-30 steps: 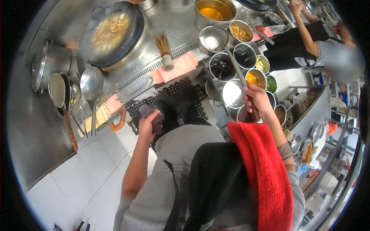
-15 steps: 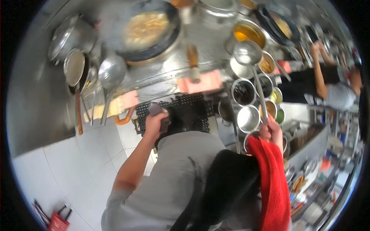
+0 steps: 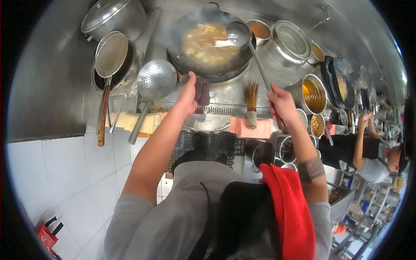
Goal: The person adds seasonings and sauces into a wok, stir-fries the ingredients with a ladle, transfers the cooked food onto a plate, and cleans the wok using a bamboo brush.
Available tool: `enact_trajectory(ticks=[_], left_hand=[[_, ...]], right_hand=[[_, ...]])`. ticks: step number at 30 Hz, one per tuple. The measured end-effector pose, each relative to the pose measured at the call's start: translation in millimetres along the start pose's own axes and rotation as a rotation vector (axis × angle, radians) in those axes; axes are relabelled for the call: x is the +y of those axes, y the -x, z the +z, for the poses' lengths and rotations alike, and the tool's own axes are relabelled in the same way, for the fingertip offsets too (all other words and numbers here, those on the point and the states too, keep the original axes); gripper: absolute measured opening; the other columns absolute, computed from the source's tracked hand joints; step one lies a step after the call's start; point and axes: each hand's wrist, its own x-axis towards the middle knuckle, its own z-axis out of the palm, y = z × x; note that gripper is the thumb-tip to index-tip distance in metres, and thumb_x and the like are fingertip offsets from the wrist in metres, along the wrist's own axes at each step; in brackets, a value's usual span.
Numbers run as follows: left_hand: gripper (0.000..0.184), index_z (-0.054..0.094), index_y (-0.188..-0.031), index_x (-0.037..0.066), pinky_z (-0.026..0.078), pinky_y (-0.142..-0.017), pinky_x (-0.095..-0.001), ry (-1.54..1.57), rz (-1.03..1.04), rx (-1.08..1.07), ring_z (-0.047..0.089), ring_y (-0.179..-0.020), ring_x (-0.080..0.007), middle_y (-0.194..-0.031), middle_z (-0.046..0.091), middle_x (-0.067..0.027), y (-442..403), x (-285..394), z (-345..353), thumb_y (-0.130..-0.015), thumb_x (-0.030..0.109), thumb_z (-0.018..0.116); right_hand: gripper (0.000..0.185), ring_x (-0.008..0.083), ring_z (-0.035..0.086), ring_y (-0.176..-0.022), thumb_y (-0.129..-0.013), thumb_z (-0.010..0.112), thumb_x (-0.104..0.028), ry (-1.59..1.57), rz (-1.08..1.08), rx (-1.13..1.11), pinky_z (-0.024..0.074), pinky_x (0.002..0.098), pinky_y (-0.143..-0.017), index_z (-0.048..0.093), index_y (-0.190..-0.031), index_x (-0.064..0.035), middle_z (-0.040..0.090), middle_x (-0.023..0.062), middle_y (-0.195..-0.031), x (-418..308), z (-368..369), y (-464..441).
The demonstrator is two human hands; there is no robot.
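My left hand (image 3: 189, 96) is closed on a dark folded cloth (image 3: 202, 91), just below the near rim of the wok. Steaming food in broth (image 3: 206, 45) fills the middle of the black wok (image 3: 221, 77). My right hand (image 3: 282, 106) grips the handle of a metal ladle (image 3: 238, 34), whose bowl is over the right side of the wok, with something white beside it. Between my hands, a bamboo brush (image 3: 251, 102) rests upright in view on a pink cloth (image 3: 260, 132).
A perforated skimmer (image 3: 157, 79) and a strainer (image 3: 111, 54) are on the left, by a lidded pot (image 3: 113, 19). To the right are a pot of orange liquid (image 3: 314, 93) and several ingredient containers. A co-worker (image 3: 372, 162) stands at the far right.
The ladle has moved from above the containers on the right to the wok. Both my hands have moved forward, the left with its cloth towards the wok. The view has shifted.
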Motion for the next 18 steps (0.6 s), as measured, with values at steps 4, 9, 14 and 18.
enact_trajectory(ticks=[4, 9, 14, 18], left_hand=[[0.051, 0.063, -0.115, 0.017, 0.054, -0.072, -0.0371, -0.031, -0.210, 0.002, 0.065, -0.091, -0.0147, -0.102, 0.068, 0.0009, -53, 26, 14, -0.098, 0.064, 0.056], [0.045, 0.060, -0.122, 0.016, 0.055, -0.079, -0.0499, 0.070, -0.145, -0.065, 0.064, -0.085, -0.0217, -0.100, 0.066, -0.0025, -103, 2, 9, -0.090, 0.044, 0.076], [0.028, 0.065, -0.098, 0.014, 0.055, -0.073, -0.0524, 0.062, -0.339, 0.027, 0.067, -0.076, -0.0253, -0.089, 0.068, -0.0040, -103, 9, 21, -0.088, 0.038, 0.074], [0.013, 0.064, -0.094, 0.009, 0.055, -0.069, -0.0519, 0.167, -0.258, 0.061, 0.067, -0.072, -0.0263, -0.086, 0.067, -0.0067, -127, -12, 20, -0.087, 0.019, 0.068]], right_hand=[[0.050, 0.0117, 0.054, -0.053, -0.099, 0.057, -0.015, 0.474, -0.231, 0.091, 0.0449, 0.0317, -0.042, 0.052, -0.148, -0.0063, 0.054, 0.0031, -0.064, -1, 56, -107], [0.049, 0.0084, 0.046, -0.051, -0.101, 0.057, -0.014, -0.172, 0.190, -0.202, 0.0383, 0.0263, -0.039, 0.051, -0.149, -0.0110, 0.050, -0.0019, -0.070, -39, 72, -94], [0.052, 0.0074, 0.044, -0.048, -0.102, 0.056, -0.014, 0.113, 0.262, -0.165, 0.0371, 0.0244, -0.036, 0.046, -0.153, -0.0117, 0.048, -0.0024, -0.070, -60, 35, -76], [0.056, 0.0088, 0.044, -0.048, -0.101, 0.057, -0.013, 0.290, 0.024, -0.055, 0.0390, 0.0281, -0.038, 0.042, -0.156, -0.0099, 0.047, -0.0022, -0.070, -50, 102, -91]])
